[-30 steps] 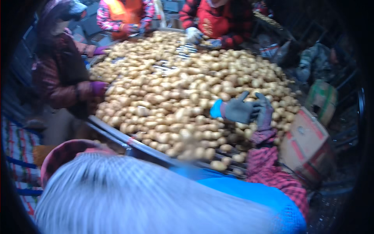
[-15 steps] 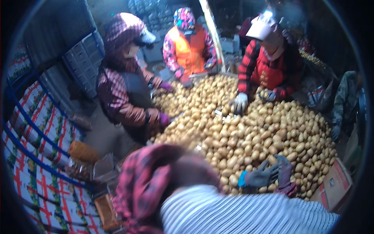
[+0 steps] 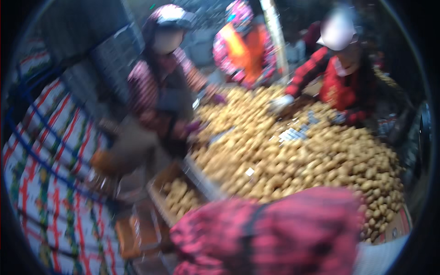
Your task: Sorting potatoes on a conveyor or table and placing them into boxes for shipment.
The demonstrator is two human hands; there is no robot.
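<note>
Neither of my hands shows now. A red-and-black plaid sleeve [image 3: 302, 229] with a dark band crosses the lower edge close to me, smeared by motion; I cannot tell which arm it is, and no hand shows at its end. Beyond it spreads a large heap of potatoes [image 3: 275, 169]. Left of the sleeve, an open box [image 3: 158, 195] holds some potatoes [image 3: 179, 195]. Striped cloth [image 3: 382, 256] shows at the lower right.
Three people in caps or hoods stand round the heap; a purple glove [image 3: 220, 98] and a white glove [image 3: 280, 103] reach its edge. White-and-red cartons [image 3: 59, 183] line the left side behind blue bars [image 3: 46, 160]. A carton [image 3: 401, 227] stands at the right.
The view has shifted, moving the people and heap rightward. The two grey gloves over the heap have gone from sight. The plaid sleeve now covers more of the lower middle, and the box shows.
</note>
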